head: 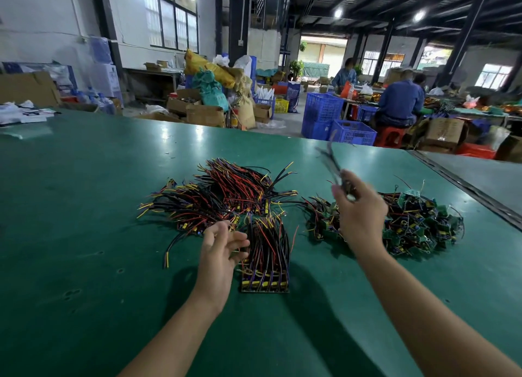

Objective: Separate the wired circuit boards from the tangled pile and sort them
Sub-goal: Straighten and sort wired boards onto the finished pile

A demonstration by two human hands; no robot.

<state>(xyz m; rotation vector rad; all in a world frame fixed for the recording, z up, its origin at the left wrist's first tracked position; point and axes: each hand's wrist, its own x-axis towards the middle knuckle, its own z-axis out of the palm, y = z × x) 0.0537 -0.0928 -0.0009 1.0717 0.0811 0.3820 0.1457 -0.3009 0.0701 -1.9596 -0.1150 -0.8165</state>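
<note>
The right hand [360,210] pinches one blurred board [339,179] lifted over the tangled pile [418,224] near the table's [84,207] right edge. The left hand [219,249], loosely spread, hovers beside a neat row [265,263] mid-table, with a fanned heap [226,196] behind it. Roughly half looks sorted, and a large pile remains.

Bare desk [84,207] lies open left and near; the wire heap [226,196], aligned bundle [265,258] and tangled pile [418,224] block the middle.

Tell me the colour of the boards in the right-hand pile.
The boards are green; the head view shows them best.
</note>
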